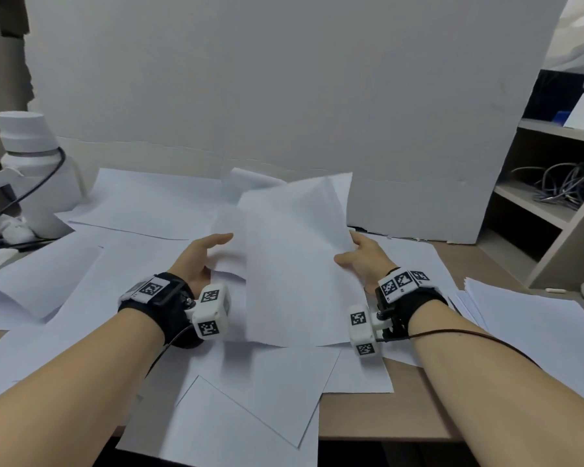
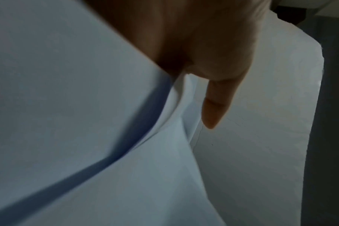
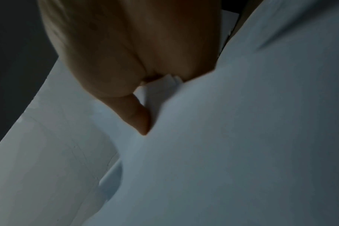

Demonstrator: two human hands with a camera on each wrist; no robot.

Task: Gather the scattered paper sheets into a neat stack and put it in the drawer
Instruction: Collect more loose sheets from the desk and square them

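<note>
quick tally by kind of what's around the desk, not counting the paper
hands: 2, left hand and right hand, both gripping the held sheets
white bottle: 1
cable bundle on the shelf unit: 1
shelf unit: 1
total: 5

Two hands [image 1: 199, 257], many loose paper sheets [image 1: 169, 203], one white bottle [image 1: 31, 153], one shelf unit [image 1: 547, 197].
</note>
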